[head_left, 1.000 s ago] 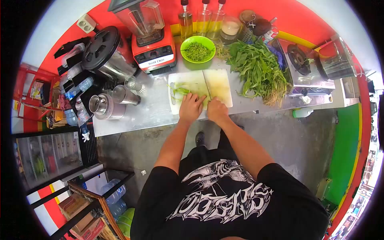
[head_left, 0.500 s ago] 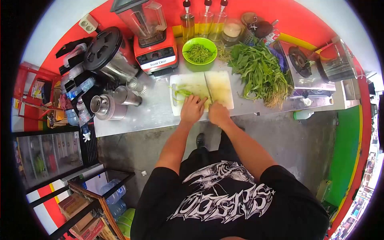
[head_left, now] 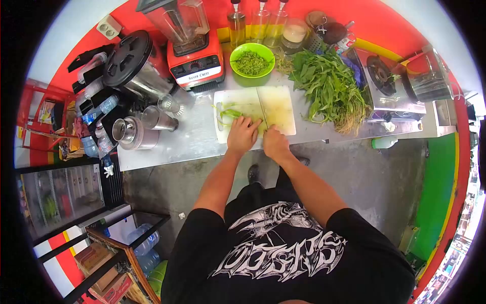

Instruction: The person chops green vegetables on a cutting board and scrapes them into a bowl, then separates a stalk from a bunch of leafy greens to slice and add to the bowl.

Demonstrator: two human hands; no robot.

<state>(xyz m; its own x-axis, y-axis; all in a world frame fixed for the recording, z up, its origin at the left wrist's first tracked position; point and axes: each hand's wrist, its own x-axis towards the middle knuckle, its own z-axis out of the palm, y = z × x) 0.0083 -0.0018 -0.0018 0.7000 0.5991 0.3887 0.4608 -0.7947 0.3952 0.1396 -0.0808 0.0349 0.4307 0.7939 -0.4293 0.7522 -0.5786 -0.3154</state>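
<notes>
On the white cutting board (head_left: 282, 109) my right hand (head_left: 276, 144) is closed round the handle of a knife (head_left: 262, 105), its blade pointing away from me across the board. My left hand (head_left: 243, 134) presses down with bent fingers on green vegetable stems (head_left: 232, 113), right beside the blade. Some stems stick out past its fingers on the left; the rest lie hidden under the hand. Behind the board stands a lime-green bowl (head_left: 252, 80) holding chopped greens (head_left: 251, 64). A large bunch of leafy greens with roots (head_left: 329, 91) lies to the right.
A red blender (head_left: 196, 68) stands at the back left, near a steel pot with a black lid (head_left: 129, 58) and metal cups (head_left: 160, 119). Oil bottles (head_left: 260, 25) line the wall. A gas stove (head_left: 382, 76) is on the right. The steel counter's front edge (head_left: 192, 156) runs before me.
The view has shifted slightly. Both hands stay almost in place on the board, the left still on the stems and the right still on the knife.
</notes>
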